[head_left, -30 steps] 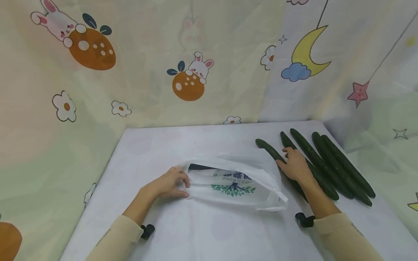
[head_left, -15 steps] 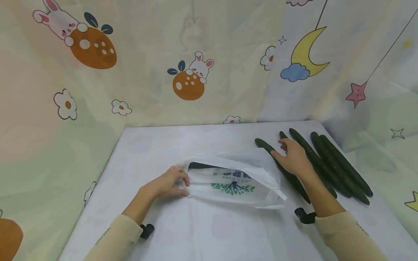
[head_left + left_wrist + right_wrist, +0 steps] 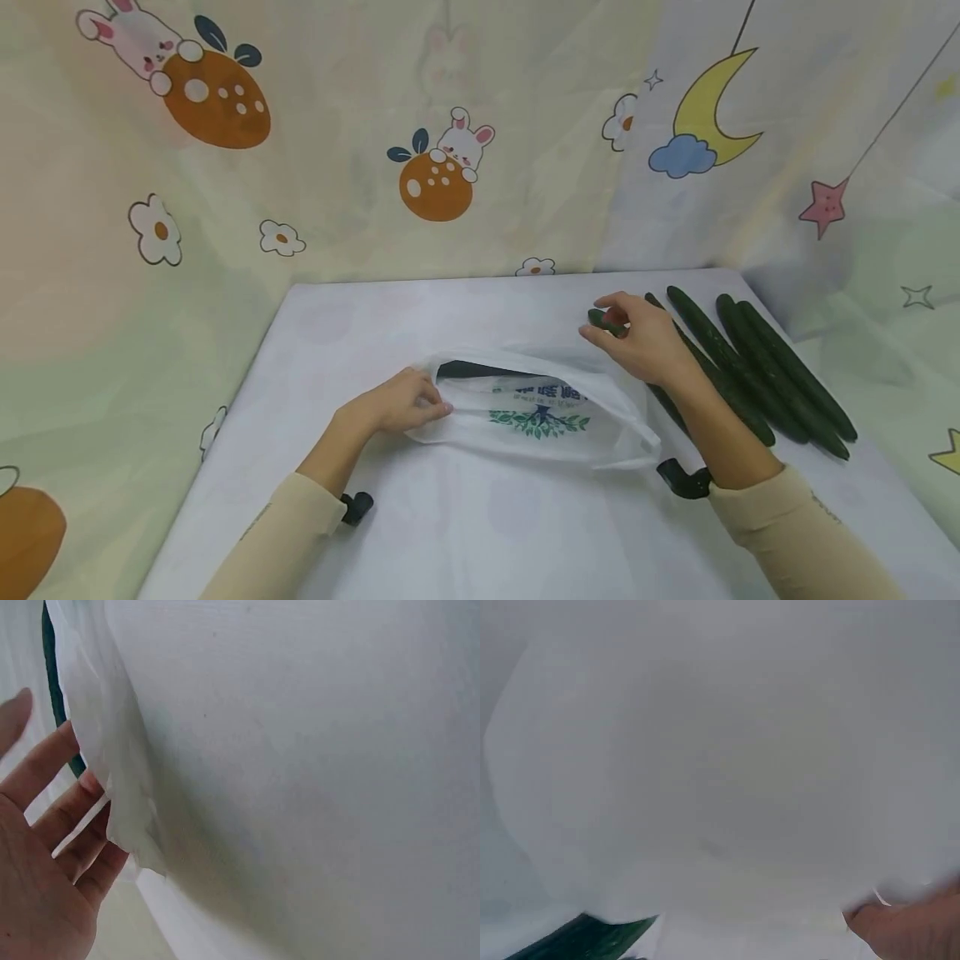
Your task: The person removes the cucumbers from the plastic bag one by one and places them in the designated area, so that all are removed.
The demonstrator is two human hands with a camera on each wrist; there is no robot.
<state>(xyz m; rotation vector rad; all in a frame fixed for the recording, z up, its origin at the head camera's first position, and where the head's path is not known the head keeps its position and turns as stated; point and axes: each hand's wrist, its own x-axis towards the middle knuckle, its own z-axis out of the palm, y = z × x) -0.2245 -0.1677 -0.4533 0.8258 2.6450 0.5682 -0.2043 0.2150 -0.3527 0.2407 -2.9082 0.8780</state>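
Observation:
A white plastic bag (image 3: 540,450) with a green tree print lies on the table, its mouth gaping. Inside that mouth shows a dark green strip (image 3: 480,369), mostly hidden. My left hand (image 3: 401,402) is at the bag's left end; in the left wrist view its fairly straight fingers touch the bag's edge and the thumb stands apart. My right hand (image 3: 648,337) is over the leftmost cucumber (image 3: 598,318), thumb and forefinger spread near its far end. The hand and forearm hide that cucumber's middle. In the right wrist view, white bag film fills most of the picture.
Several dark green cucumbers (image 3: 757,375) lie side by side, slanting, on the right of the white-covered table (image 3: 480,533). A curtain (image 3: 337,125) printed with rabbits and flowers hangs behind. Black wrist cameras (image 3: 684,479) sit at both cuffs.
My right hand has moved left and away from me, from between the cucumbers to the leftmost one's far end. The left thumb has lifted off the bag's edge.

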